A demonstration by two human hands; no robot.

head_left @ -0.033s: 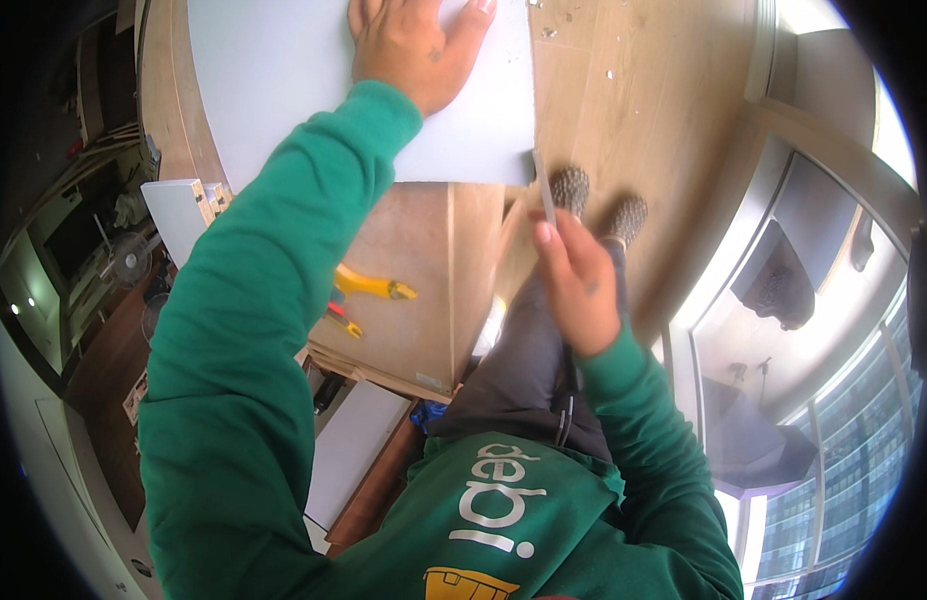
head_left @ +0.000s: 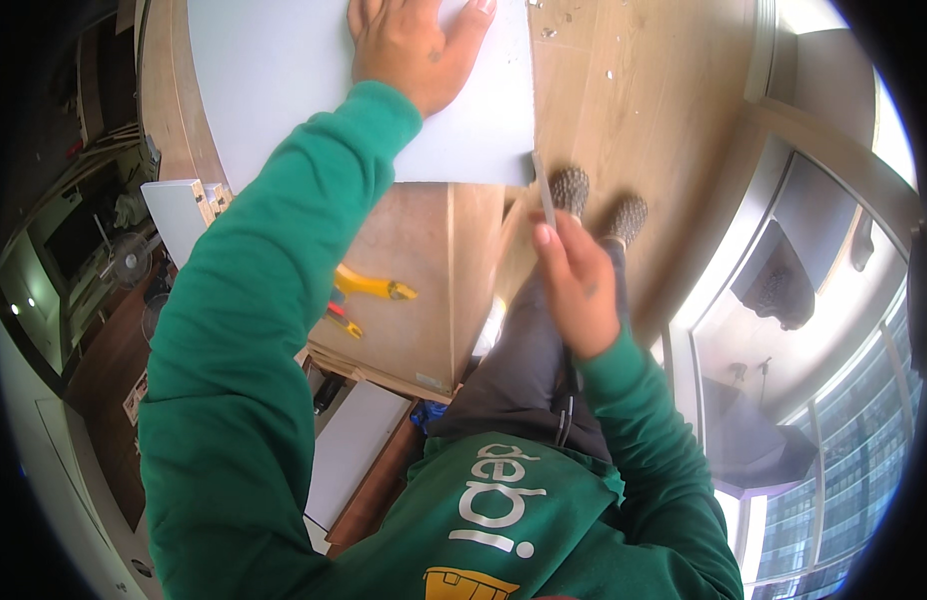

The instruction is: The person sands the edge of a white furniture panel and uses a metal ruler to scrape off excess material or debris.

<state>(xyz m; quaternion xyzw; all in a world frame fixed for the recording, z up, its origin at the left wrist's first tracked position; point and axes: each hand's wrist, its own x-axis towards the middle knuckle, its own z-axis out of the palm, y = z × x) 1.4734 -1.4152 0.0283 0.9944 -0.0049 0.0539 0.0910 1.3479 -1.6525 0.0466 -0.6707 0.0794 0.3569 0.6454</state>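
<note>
My left hand (head_left: 409, 50) lies flat on a large white panel (head_left: 284, 90), fingers stretched out and partly cut off by the top of the view. The panel rests on a wooden cabinet-like box (head_left: 409, 235). My right hand (head_left: 581, 285) is closed around a thin, flat grey metal strip that looks like a file (head_left: 546, 190). Its far end meets the panel's right edge close to the near corner. On the box beside my left sleeve lie a yellow-handled tool (head_left: 379, 286) and a smaller red and yellow tool (head_left: 344, 320), both partly hidden by the sleeve.
Small white chips (head_left: 549, 33) are scattered on the wooden floor (head_left: 674, 90). My patterned shoes (head_left: 629, 218) stand right of the box. White-faced board pieces (head_left: 176, 215) stand at the left. A fan (head_left: 131, 258) is farther left, and a window (head_left: 844, 440) is on the right.
</note>
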